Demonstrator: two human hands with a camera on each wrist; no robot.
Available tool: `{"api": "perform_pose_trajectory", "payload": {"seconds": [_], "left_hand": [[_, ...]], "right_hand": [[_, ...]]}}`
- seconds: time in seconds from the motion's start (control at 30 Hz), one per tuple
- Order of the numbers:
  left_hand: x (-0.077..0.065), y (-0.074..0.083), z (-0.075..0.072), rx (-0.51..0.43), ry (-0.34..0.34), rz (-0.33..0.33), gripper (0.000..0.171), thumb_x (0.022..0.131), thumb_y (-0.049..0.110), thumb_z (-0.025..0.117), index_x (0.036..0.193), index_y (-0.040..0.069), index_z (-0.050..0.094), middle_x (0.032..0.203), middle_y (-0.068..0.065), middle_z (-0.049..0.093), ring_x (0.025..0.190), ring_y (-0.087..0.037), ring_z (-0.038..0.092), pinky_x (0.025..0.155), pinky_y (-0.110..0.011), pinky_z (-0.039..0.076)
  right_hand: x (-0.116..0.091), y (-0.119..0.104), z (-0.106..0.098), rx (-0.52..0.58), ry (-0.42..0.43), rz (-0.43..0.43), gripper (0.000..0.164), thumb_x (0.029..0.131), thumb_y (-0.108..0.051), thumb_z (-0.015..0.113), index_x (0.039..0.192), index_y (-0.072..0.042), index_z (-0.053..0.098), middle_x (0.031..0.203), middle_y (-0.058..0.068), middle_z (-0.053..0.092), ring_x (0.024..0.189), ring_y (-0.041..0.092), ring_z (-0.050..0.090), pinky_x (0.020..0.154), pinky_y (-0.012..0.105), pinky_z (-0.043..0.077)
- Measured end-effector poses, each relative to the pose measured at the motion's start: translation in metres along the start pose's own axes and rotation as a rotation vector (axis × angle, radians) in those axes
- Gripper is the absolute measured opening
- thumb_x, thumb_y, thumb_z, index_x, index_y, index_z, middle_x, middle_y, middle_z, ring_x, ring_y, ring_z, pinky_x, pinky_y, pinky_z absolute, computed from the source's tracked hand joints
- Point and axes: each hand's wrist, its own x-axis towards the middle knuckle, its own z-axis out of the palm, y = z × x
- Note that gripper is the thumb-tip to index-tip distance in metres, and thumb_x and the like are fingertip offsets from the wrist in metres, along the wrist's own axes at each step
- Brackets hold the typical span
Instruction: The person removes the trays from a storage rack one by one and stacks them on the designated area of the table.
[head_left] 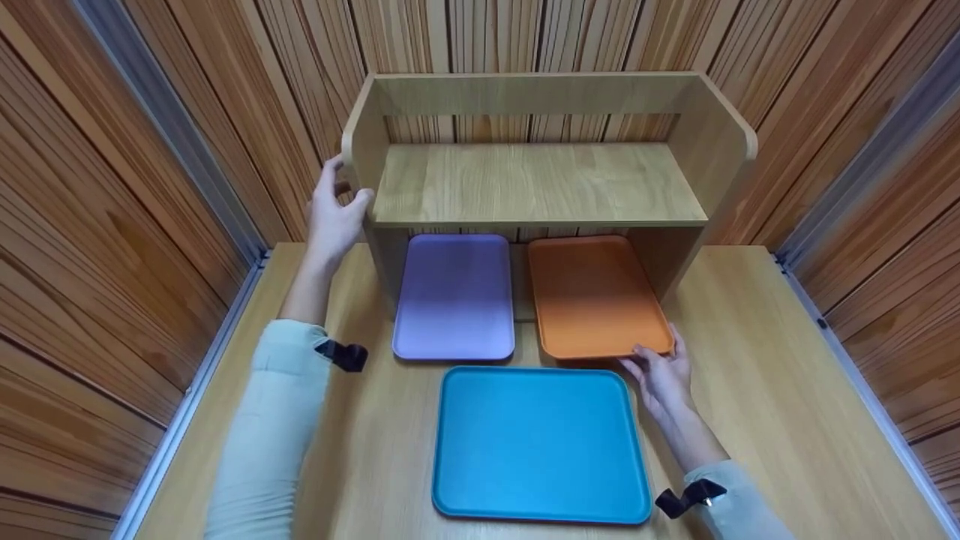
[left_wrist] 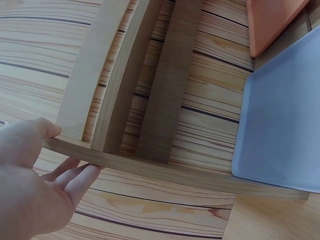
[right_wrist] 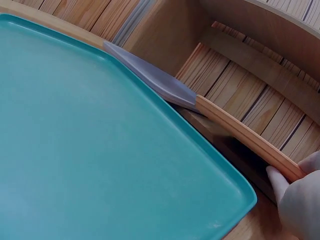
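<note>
A two-level wooden shelf (head_left: 540, 184) stands at the back of the table. My left hand (head_left: 334, 217) grips its left side panel (left_wrist: 165, 171), the thumb on one face and fingers on the other in the left wrist view. An orange tray (head_left: 600, 296) lies in the lower right opening, its front sticking out. At that tray's front right corner my right hand (head_left: 664, 379) pinches the rim (right_wrist: 250, 138). Beside it, a purple tray (head_left: 456, 296) also juts from the lower level. In front of both lies a larger blue tray (head_left: 536, 442).
Wood-patterned walls (head_left: 112, 217) close in the left, right and back. Metal strips (head_left: 862, 382) run along the side edges of the wooden table (head_left: 757, 375). The shelf's upper board (head_left: 540, 165) has a rail behind it.
</note>
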Motion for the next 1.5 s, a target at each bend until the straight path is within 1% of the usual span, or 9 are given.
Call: {"api": "perform_pose_trajectory", "payload": {"seconds": [0.07,0.17,0.27,0.33,0.4,0.77,1.0,1.27,1.5], "left_hand": [[0.000,0.000,0.000,-0.012,-0.005,0.004,0.064,0.111,0.014,0.058,0.173,0.021,0.042,0.164,-0.025,0.057,0.148,-0.044,0.061,0.119,-0.066,0.058],[0.000,0.002,0.000,-0.018,-0.012,0.001,0.065,0.111,0.014,0.057,0.173,0.022,0.040,0.165,-0.025,0.055,0.150,-0.044,0.060,0.120,-0.066,0.057],[0.002,0.003,0.000,-0.007,-0.010,-0.014,0.064,0.111,0.015,0.057,0.172,0.023,0.041,0.166,-0.024,0.055,0.148,-0.042,0.061,0.120,-0.064,0.058],[0.003,0.004,0.001,0.003,-0.006,-0.024,0.063,0.111,0.016,0.057,0.172,0.023,0.042,0.165,-0.024,0.055,0.146,-0.040,0.062,0.119,-0.062,0.059],[0.004,0.005,0.001,0.009,-0.001,-0.027,0.062,0.111,0.016,0.058,0.171,0.022,0.043,0.165,-0.024,0.055,0.144,-0.039,0.062,0.117,-0.061,0.060],[0.002,0.001,0.000,-0.015,-0.019,-0.035,0.064,0.112,0.015,0.057,0.173,0.021,0.039,0.167,-0.026,0.053,0.147,-0.043,0.061,0.121,-0.065,0.057],[0.003,0.000,0.000,-0.014,-0.011,-0.042,0.064,0.112,0.015,0.057,0.173,0.021,0.040,0.166,-0.026,0.054,0.145,-0.042,0.062,0.120,-0.064,0.058],[0.002,0.002,0.000,-0.007,-0.013,-0.050,0.064,0.110,0.015,0.058,0.172,0.022,0.041,0.166,-0.026,0.054,0.147,-0.041,0.061,0.119,-0.064,0.058],[0.002,0.001,0.000,-0.013,-0.011,-0.033,0.065,0.109,0.015,0.058,0.171,0.020,0.041,0.165,-0.028,0.055,0.144,-0.044,0.063,0.117,-0.065,0.059]], "right_hand": [[-0.001,0.000,-0.001,0.022,-0.008,-0.001,0.092,0.116,0.004,0.042,0.182,-0.034,-0.010,0.186,0.007,0.015,0.113,0.005,0.066,0.102,0.025,0.067],[-0.003,-0.001,0.000,0.058,-0.018,-0.010,0.089,0.117,0.001,0.041,0.182,-0.034,-0.008,0.179,0.004,0.025,0.115,0.006,0.067,0.102,0.024,0.067],[-0.004,-0.001,0.000,0.103,-0.012,-0.026,0.086,0.117,0.002,0.042,0.182,-0.032,-0.002,0.158,-0.002,0.039,0.105,0.006,0.068,0.095,0.024,0.068],[-0.004,-0.001,0.001,0.135,-0.005,-0.036,0.084,0.116,0.003,0.042,0.181,-0.031,0.002,0.146,-0.004,0.042,0.097,0.006,0.068,0.090,0.024,0.070],[-0.004,-0.002,0.002,0.160,-0.003,-0.042,0.084,0.115,0.005,0.042,0.181,-0.029,0.004,0.143,-0.004,0.043,0.093,0.007,0.068,0.087,0.024,0.070],[-0.011,-0.004,-0.003,0.159,-0.010,-0.029,0.086,0.116,0.005,0.041,0.182,-0.034,0.003,0.149,-0.008,0.042,0.110,0.008,0.069,0.093,0.024,0.069],[-0.013,-0.010,-0.004,0.223,-0.037,-0.038,0.089,0.114,0.008,0.045,0.182,-0.033,0.005,0.149,-0.007,0.043,0.107,0.008,0.069,0.089,0.026,0.070],[-0.018,-0.012,-0.008,0.238,-0.051,-0.011,0.086,0.115,0.006,0.044,0.181,-0.034,0.008,0.150,-0.006,0.045,0.107,0.009,0.072,0.086,0.026,0.071],[-0.020,-0.015,-0.009,0.257,-0.066,-0.002,0.081,0.115,0.005,0.047,0.178,-0.034,0.014,0.145,-0.003,0.049,0.100,0.012,0.075,0.085,0.029,0.072]]}}
